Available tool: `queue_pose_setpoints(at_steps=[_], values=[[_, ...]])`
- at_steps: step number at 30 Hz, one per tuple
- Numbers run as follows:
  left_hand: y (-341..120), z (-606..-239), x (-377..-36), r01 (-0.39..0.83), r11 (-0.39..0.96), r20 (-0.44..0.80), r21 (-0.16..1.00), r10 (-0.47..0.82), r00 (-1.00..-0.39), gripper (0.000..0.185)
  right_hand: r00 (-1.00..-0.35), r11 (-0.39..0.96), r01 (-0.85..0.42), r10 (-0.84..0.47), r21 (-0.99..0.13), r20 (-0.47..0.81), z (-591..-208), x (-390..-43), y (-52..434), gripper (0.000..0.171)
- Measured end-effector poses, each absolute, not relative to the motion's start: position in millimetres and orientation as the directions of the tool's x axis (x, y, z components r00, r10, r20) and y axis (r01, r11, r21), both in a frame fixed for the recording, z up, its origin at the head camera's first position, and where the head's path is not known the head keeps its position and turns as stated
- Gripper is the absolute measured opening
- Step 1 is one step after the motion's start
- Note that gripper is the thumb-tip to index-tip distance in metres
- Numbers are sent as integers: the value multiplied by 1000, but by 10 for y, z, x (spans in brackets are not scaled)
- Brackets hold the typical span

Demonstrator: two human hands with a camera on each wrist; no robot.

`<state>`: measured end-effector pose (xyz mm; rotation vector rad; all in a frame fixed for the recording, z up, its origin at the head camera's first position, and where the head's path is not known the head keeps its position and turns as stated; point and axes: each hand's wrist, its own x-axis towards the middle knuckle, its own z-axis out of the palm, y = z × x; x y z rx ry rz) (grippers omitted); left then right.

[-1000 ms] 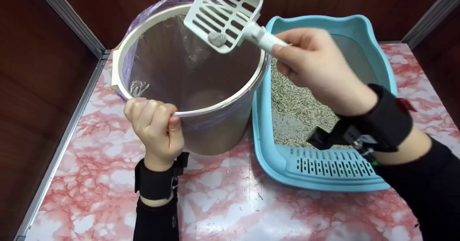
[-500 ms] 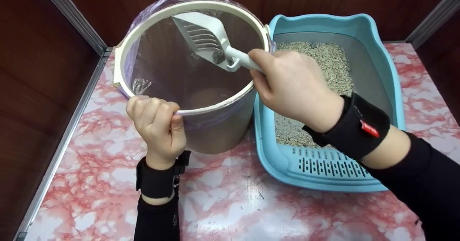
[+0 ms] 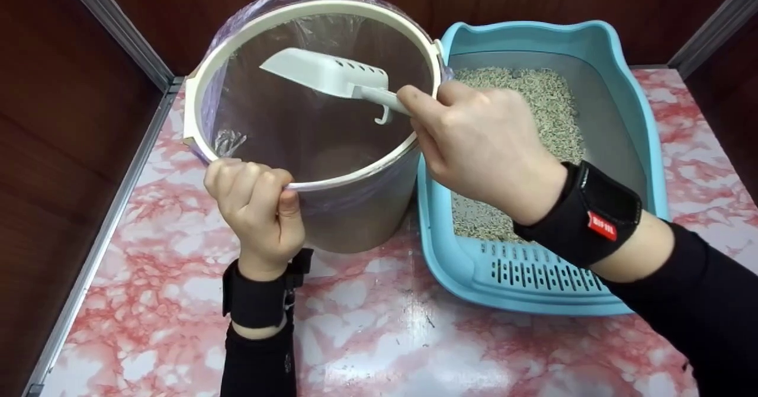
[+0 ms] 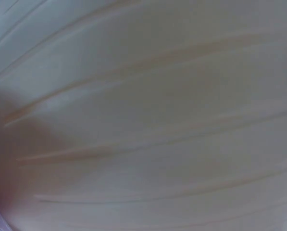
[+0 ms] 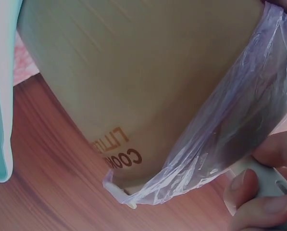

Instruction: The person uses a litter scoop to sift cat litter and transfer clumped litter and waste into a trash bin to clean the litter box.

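Note:
My right hand [image 3: 482,142] grips the handle of a pale grey-white litter scoop [image 3: 323,72]. The slotted scoop is tipped on its side over the mouth of a trash bin [image 3: 361,225], and no clump shows on it from here. With curled fingers, my left hand [image 3: 254,207] holds the bin's cream rim [image 3: 343,181] at the near left. A thin purple bag [image 3: 216,92] lines the bin and folds over its rim. In the right wrist view, fingers [image 5: 266,207] curl round the scoop handle beside the bag. The left wrist view is filled by the bin's ribbed wall [image 4: 157,115].
A blue litter box [image 3: 438,237] stands right against the bin's right side, with grainy litter [image 3: 548,103] inside and a slotted front ledge. Dark wood panels [image 3: 77,118] close in the left, back and right. The floor [image 3: 355,338] has a red-and-white marble pattern.
My right hand has moved left and down and turned the scoop over above the bin. The grey clump seen on the scoop earlier is out of sight. My left hand stays on the rim.

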<state>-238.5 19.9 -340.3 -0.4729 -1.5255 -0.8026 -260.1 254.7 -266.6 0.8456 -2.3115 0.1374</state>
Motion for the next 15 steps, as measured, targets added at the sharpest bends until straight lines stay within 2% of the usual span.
queue_pose_setpoints(at_steps=[5, 7, 9, 12, 15], values=[[190, -3418, -2370, 710, 671, 977, 212, -169, -133, 60, -521, 775, -631, -443, 20, 730, -2689, -2602, 2755, 28], [185, -3423, -2365, 712, 670, 977, 212, -168, -133, 60, -514, 751, -653, -348, -95, 784, -2675, -2608, 2916, 27], [180, -3424, -2361, 713, 669, 977, 211, -169, -132, 59, -536, 718, -660, -246, -220, 807, -2630, -2610, 3107, 26], [173, -3419, -2356, 714, 667, 976, 213, -172, -131, 59, -626, 652, -611, -50, -449, 778, -2562, -2604, 3395, 23], [169, -3415, -2349, 712, 667, 975, 218, -180, -131, 60, -773, 490, -492, 134, -719, 620, -2549, -2590, 3657, 19]])
